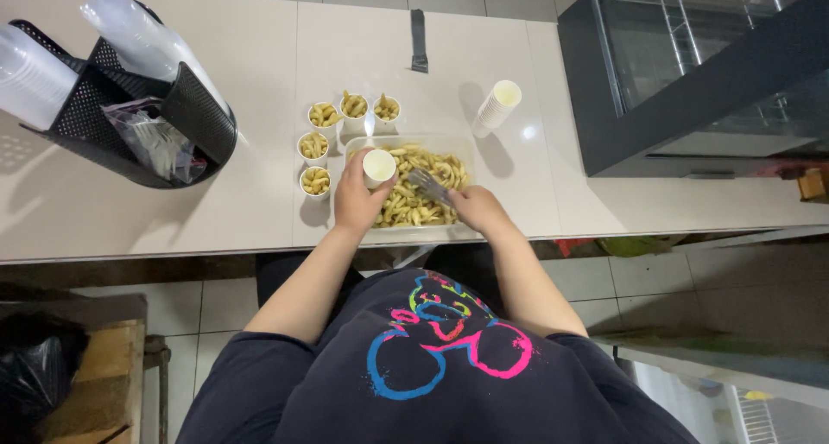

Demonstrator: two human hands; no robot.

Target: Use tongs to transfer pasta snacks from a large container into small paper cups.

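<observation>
The left hand [356, 198] is wrapped around a small, empty white paper cup [379, 165], holding it upright over the near left corner of a clear plastic tray [464, 142]. The right hand [477, 209] grasps a pair of metal tongs [429, 185], whose tips reach into the tray's heap of pale yellow, finger-shaped fried pieces [414, 204].

Just left of the tray, five filled paper cups [315, 180] stand in a curved row on the counter, each holding the same yellow pieces. To the right of the tray lies a stack of empty white cups [496, 106], tipped on its side; the number in it cannot be told.

All of this rests on a smooth, glossy cream counter [216, 202] made of joined panels, with bright light spots. Far left sits a black perforated basket [121, 107] holding stacks of clear plastic cups and a crumpled plastic bag. A dark flat tool [419, 40] lies at the counter's back. To the right stands a dark cabinet with glass panels [699, 72]. Below the counter edge, the floor is pale square tile [199, 310].
</observation>
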